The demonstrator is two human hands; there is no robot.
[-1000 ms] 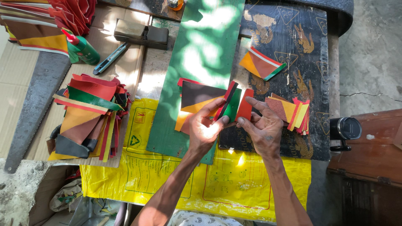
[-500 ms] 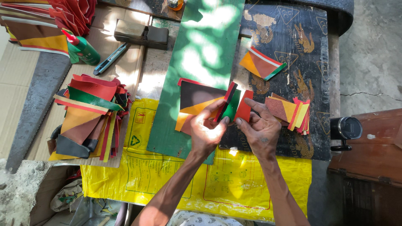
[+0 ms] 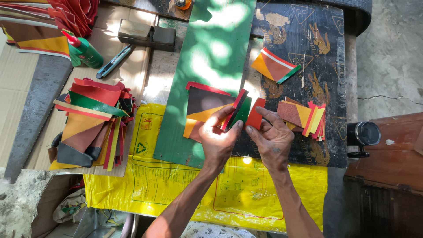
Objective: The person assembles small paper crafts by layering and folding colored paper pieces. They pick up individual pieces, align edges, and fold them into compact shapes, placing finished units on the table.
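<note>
**Hands Fan a Small Sheaf of Coloured Leather Pieces Over the Green Board**

Nearest us, a yellow printed plastic sheet [image 3: 176, 189] hangs over the front edge of the table [image 3: 39, 110], and our two forearms rise across it. Our left hand [image 3: 218, 141] and right hand [image 3: 273, 139] meet just above it, both closed on a thin fan of cut pieces [image 3: 244, 112] in red, green and dark tones; the left fingers [image 3: 220, 115] curl over the near edge with the thumb pressing from below, while the right fingers [image 3: 266, 113] pinch the red outer strip. We judge the step in hand to be sorting or aligning the pieces edge to edge, with the fan held just off the long green board [image 3: 207, 57]. The next move, as we read it, calls for a steady pinch so the thin strips do not slip out of order, and a clear spot to set them down.

Just behind the left hand lies a brown, yellow and red patch [image 3: 202, 105] on the board. To the right sits a small stack of yellow and red pieces [image 3: 304, 115] on dark printed film [image 3: 308, 53]. Well to the left lies a large heap of offcuts [image 3: 90, 123]. Farther back we see a green glue bottle [image 3: 83, 50], a utility knife [image 3: 113, 61] and a dark block [image 3: 147, 34]
</note>
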